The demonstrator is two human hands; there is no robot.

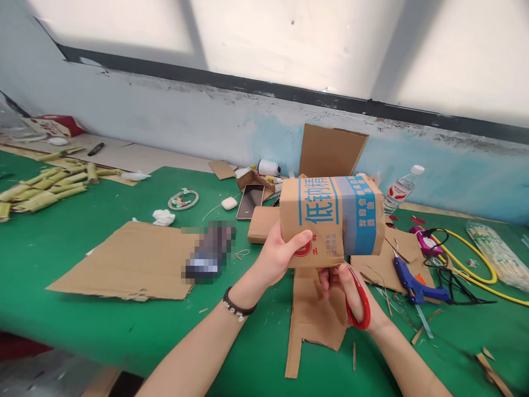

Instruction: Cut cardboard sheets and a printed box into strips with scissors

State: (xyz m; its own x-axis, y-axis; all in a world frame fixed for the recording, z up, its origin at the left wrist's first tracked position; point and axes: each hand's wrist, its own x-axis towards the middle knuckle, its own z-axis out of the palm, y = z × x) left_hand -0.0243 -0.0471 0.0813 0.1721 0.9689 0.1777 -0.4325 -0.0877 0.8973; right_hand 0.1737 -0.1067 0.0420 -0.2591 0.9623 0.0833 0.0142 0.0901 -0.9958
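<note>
The left hand [281, 255] grips a printed cardboard sheet [333, 218] held up over the green table [82, 320], while the right hand [349, 289], just below it, holds red scissors [360, 306].

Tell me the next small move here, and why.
Probably a short snip upward: the left hand holds the printed cardboard up, and the right hand has the red scissors at its lower edge, blades hidden.
</note>
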